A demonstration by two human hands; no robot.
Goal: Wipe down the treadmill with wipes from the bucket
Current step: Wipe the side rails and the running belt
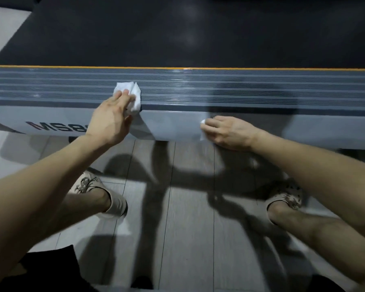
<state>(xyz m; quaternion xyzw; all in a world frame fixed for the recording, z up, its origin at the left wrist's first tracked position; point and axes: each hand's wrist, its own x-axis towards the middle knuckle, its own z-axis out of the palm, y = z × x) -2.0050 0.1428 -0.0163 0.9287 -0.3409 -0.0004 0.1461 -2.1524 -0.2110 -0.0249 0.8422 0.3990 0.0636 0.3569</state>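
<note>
As we use two wipes, our left hand [110,121] presses one wipe [133,94] flat-fingered onto the left-right treadmill rail [240,89]; our right hand [230,131] curls round the other wipe [202,122].

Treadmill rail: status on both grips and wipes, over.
Left grip flat, pressing crumpled white wipe on ribbed grey treadmill rail. Right grip holds small white wipe against smooth grey side panel. No obstruction in view.

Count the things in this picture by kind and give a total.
White crumpled wipes: 2
Bare hands, left hand and right hand: 2
Beige patterned slip-on shoes: 2
Grey ribbed treadmill: 1
Total: 7
</note>
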